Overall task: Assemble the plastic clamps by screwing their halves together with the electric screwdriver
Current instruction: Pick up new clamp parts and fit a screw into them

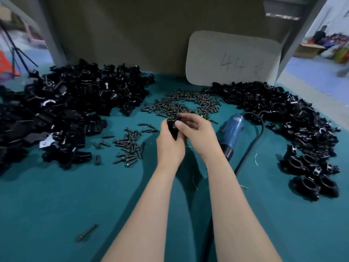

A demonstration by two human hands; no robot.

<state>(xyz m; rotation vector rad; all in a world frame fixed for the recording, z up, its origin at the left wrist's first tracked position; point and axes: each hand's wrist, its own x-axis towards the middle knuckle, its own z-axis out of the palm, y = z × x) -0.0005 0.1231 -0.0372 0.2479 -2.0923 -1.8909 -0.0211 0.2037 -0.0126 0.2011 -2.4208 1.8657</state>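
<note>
Now, L hand & R hand round glossy blk clamp

The worktop has a teal cloth-looking cover. A flat grey-brown back panel fills the upper middle of the frame. A pale card with rounded corners stands against it right of centre, "44" scrawled on it plus a smudgy mark I can't read. A few thin yellowish strands lie on the cloth at right. Grey posts frame the panel, one upper left, one upper right. In the far upper left there's something orange and thin black rods, all blurry. Upper right shows bluish floor, a cardboard box, a blurred person and a colourful heap.
</note>
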